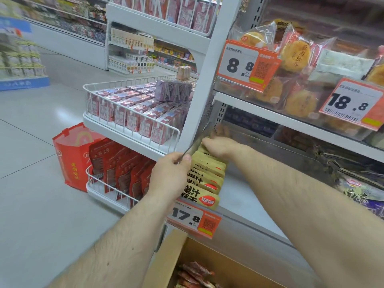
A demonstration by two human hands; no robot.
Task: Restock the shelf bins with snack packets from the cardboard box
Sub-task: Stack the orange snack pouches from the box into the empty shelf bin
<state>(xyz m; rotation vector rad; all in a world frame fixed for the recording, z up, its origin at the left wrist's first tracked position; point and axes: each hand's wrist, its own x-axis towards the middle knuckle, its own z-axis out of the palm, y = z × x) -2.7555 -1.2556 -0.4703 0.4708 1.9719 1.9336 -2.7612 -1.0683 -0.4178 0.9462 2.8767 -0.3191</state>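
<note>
The left hand (169, 173) pinches the thin clear wall of the shelf bin (192, 147) between its thumb and curled fingers, at the near corner of the bin; just to the right of these fingers stands a row of yellow snack packets (205, 183), packed one behind the other and leaning a little toward the back; the right hand (220, 145) reaches deeper into the same bin and lies on the far end of the row, its fingers pointing left and touching the last packets, but whether they are curled round a packet I cannot tell, because the hand is blurred; under the left wrist hangs an orange price tag (194, 221) with 17.8 on it; lower, between the two forearms, the cardboard box (164, 260) is open, with red snack packets (195, 273) lying inside; to the left of the left hand a white wire basket (91, 179) holds dark red pouches (120, 173), and a red bag (71, 156) stands on the floor beside it.
</note>
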